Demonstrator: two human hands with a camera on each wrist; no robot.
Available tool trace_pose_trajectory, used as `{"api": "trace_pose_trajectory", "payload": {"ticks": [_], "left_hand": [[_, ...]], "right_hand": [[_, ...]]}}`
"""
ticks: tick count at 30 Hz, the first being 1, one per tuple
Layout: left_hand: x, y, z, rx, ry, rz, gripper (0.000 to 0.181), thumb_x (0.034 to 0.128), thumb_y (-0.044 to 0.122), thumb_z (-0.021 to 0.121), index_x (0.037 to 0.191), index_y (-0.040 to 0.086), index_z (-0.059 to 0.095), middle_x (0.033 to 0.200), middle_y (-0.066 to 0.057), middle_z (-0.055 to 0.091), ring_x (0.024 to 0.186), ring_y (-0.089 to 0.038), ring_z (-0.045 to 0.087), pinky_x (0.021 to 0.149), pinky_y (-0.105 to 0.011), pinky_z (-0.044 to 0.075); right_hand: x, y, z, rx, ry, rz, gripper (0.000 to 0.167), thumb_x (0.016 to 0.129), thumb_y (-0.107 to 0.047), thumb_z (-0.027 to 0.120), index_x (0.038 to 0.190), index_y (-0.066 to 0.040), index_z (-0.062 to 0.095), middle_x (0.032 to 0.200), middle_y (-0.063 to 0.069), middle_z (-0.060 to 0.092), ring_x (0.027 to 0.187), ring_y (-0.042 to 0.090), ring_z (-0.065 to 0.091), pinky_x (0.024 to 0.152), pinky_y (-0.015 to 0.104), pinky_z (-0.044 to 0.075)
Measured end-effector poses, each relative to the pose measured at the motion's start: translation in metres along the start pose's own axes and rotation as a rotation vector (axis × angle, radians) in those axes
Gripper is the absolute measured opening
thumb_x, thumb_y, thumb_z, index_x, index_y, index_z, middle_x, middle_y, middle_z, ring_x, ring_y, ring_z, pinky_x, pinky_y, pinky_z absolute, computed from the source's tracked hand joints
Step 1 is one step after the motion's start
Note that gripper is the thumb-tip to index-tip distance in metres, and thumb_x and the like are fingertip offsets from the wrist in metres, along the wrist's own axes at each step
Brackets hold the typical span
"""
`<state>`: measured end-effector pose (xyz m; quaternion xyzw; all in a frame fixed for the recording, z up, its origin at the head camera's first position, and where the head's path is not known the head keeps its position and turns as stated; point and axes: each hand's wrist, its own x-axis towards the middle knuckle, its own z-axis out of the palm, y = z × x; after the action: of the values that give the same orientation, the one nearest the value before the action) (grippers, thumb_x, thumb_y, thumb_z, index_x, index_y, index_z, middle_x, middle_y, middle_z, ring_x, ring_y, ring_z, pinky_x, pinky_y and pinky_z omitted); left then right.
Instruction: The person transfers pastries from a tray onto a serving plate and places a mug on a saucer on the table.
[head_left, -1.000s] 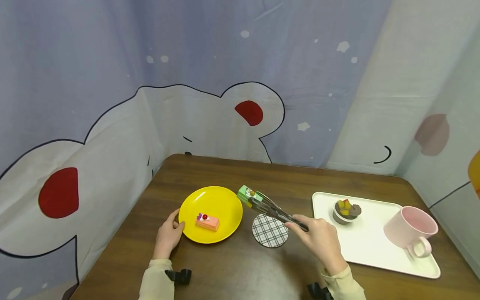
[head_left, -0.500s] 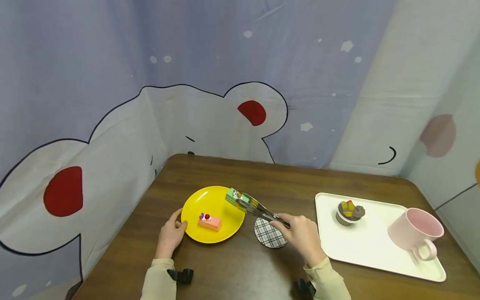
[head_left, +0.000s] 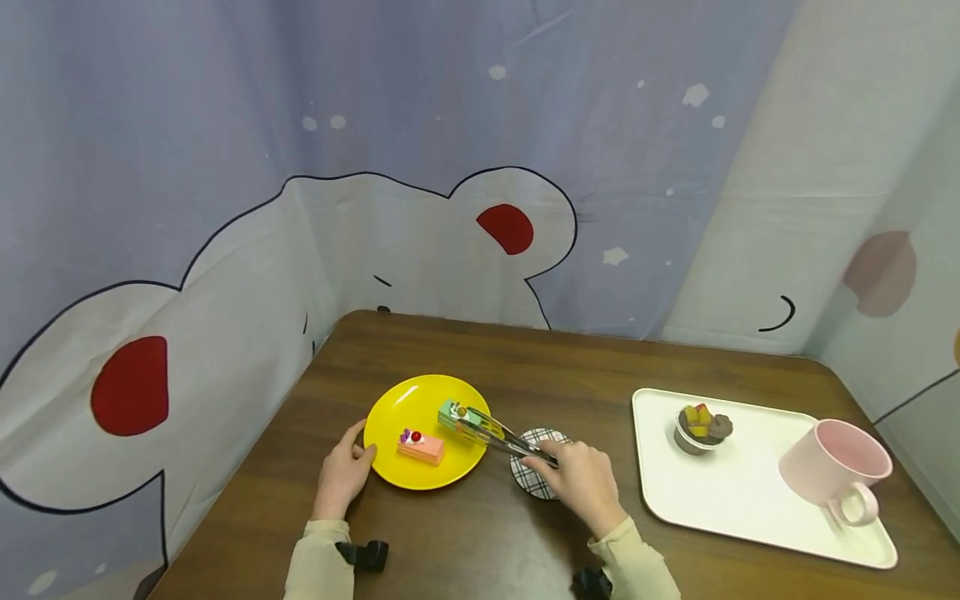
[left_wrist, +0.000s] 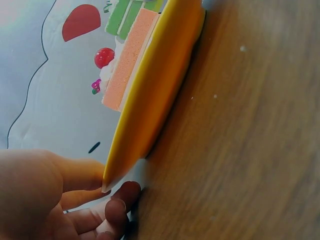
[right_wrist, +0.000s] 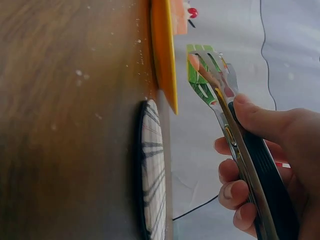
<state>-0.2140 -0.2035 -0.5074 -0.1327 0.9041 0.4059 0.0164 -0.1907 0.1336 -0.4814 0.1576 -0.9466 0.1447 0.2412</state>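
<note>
My right hand (head_left: 583,482) grips a pair of metal tongs with dark handles (right_wrist: 265,170). Between the tongs' tips is a green toy cake slice (head_left: 452,413), held over the right part of the yellow plate (head_left: 401,400); the right wrist view shows a small gap between slice and plate. A pink toy cake slice (head_left: 422,448) with a red cherry lies on the plate. At the plate's left rim, my left hand (head_left: 343,477) pinches the edge, its thumb and fingers (left_wrist: 82,175) on either side in the left wrist view.
A round checked coaster (head_left: 531,479) lies on the wooden table (head_left: 465,542) right of the plate, partly under the right hand. Farther right, a white tray (head_left: 727,500) bears a toy cupcake (head_left: 697,432) and a pink mug (head_left: 813,471). A printed curtain (head_left: 420,250) stands behind the table.
My right hand has moved left and lowered the tongs with the green cake slice from beside the plate to just over it. The left hand stays at the rim.
</note>
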Motion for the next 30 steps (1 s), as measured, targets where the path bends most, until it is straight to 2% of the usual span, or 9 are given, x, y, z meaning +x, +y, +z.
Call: {"api": "trace_pose_trajectory", "payload": {"ticks": [6, 12, 18, 23, 30], "left_hand": [[0.0008, 0.0011, 0.0014, 0.000, 0.010, 0.021, 0.054, 0.0973, 0.019, 0.050, 0.147, 0.003, 0.036, 0.083, -0.013, 0.057, 0.069, -0.021, 0.048, 0.063, -0.029, 0.036], [-0.0011, 0.0003, 0.0009, 0.001, 0.012, 0.013, 0.054, 0.0973, 0.019, 0.051, 0.147, 0.003, 0.036, 0.083, -0.012, 0.056, 0.069, -0.021, 0.048, 0.063, -0.029, 0.036], [-0.0005, -0.0012, 0.0009, 0.001, 0.008, 0.023, 0.054, 0.0970, 0.019, 0.050, 0.146, 0.002, 0.036, 0.082, -0.012, 0.056, 0.069, -0.021, 0.048, 0.062, -0.029, 0.036], [-0.0007, -0.0010, 0.0001, 0.001, 0.012, 0.034, 0.054, 0.0968, 0.018, 0.051, 0.146, 0.002, 0.037, 0.083, -0.013, 0.057, 0.069, -0.021, 0.049, 0.062, -0.029, 0.036], [-0.0006, -0.0005, -0.0002, 0.007, 0.014, 0.044, 0.053, 0.0973, 0.019, 0.051, 0.146, 0.002, 0.037, 0.083, -0.013, 0.058, 0.069, -0.020, 0.049, 0.062, -0.029, 0.036]], "right_hand": [[0.0017, -0.0021, 0.0004, -0.002, -0.018, 0.003, 0.023, 0.077, -0.045, 0.074, 0.089, -0.025, 0.077, 0.067, -0.001, 0.071, 0.051, 0.017, 0.062, 0.041, 0.028, 0.034], [0.0007, -0.0038, 0.0028, 0.003, -0.046, -0.004, 0.021, 0.078, -0.045, 0.074, 0.084, -0.025, 0.075, 0.060, -0.006, 0.065, 0.047, 0.011, 0.054, 0.041, 0.025, 0.030], [-0.0011, -0.0030, 0.0060, 0.001, -0.054, -0.001, 0.023, 0.077, -0.047, 0.074, 0.085, -0.025, 0.075, 0.064, -0.004, 0.068, 0.052, 0.017, 0.062, 0.041, 0.028, 0.035], [-0.0014, -0.0016, 0.0071, 0.040, -0.108, 0.028, 0.034, 0.076, -0.053, 0.073, 0.091, -0.023, 0.075, 0.073, 0.001, 0.072, 0.059, 0.023, 0.066, 0.044, 0.032, 0.040], [-0.0005, 0.0005, 0.0032, 0.049, -0.133, 0.063, 0.042, 0.073, -0.057, 0.074, 0.096, -0.022, 0.073, 0.072, 0.002, 0.071, 0.057, 0.021, 0.065, 0.045, 0.032, 0.039]]}}
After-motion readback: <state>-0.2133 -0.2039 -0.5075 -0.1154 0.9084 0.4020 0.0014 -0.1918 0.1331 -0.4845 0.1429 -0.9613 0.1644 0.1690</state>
